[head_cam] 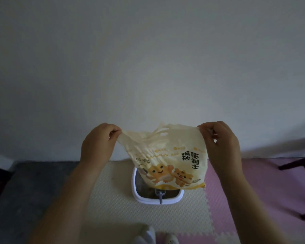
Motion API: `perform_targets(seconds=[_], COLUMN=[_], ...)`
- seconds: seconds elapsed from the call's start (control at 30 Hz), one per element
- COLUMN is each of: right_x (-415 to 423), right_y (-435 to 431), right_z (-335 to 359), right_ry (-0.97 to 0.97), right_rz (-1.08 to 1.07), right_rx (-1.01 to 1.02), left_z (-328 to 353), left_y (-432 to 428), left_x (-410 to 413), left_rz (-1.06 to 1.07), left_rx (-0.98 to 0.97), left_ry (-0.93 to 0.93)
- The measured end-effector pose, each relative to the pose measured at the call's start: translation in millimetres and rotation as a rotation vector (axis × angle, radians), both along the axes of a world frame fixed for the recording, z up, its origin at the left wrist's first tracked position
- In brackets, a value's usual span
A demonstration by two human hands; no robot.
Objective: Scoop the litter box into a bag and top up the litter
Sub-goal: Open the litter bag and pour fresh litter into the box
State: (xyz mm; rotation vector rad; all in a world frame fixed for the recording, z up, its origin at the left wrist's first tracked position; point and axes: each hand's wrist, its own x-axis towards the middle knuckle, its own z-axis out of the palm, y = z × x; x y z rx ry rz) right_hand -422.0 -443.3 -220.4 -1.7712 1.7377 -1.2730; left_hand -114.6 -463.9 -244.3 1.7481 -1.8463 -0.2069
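The left grip (97, 144) and right grip (223, 142) are each pinching an upper corner of the yellow litter bag (176, 155), stretching it in the air. It is hanging above the white litter box (136, 192), which is sitting on the cream foam mat (113, 199) and holding a grey scoop (159, 197).

Single head-worn wide-angle view, facing forward and down toward the wall (148, 59) and floor mats (113, 199), with left hand (97, 143) and right hand (222, 143) near the lens, mats well below.
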Motion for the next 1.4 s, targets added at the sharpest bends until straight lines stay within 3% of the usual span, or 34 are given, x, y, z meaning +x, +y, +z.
perform_targets(seconds=[0.3, 0.63, 0.77, 0.97, 1.27, 1.4], right_x=[-4.8, 33.3, 42.8, 39.9, 9.4, -10.8], right_y=[39.3, 66.3, 78.8, 99.8, 144.9, 165.9], right_z=[-0.8, -12.5, -13.6, -13.6, -39.3, -58.0], right_ry=[0.141, 0.281, 0.276, 0.288, 0.219, 0.079], right_rz=[-0.129, -0.482, -0.550, -0.582, -0.554, -0.587], right_rx=[-0.009, -0.001, 0.027, 0.066, 0.095, 0.096], left_z=[-16.4, -38.3, -19.5, -5.1, -35.3, -48.6], left_y=[-32.3, -86.1, -67.2, -6.2, 32.6, 57.7], left_x=[-31.2, -26.4, -47.3, -122.5, -183.3, -203.2], left_rz=[-0.209, -0.589, -0.688, -1.050, -1.136, -1.100], left_rx=[0.095, 0.222, 0.112, 0.039, 0.149, 0.188], left_ry=[-0.120, -0.133, -0.016, 0.053, 0.115, 0.178])
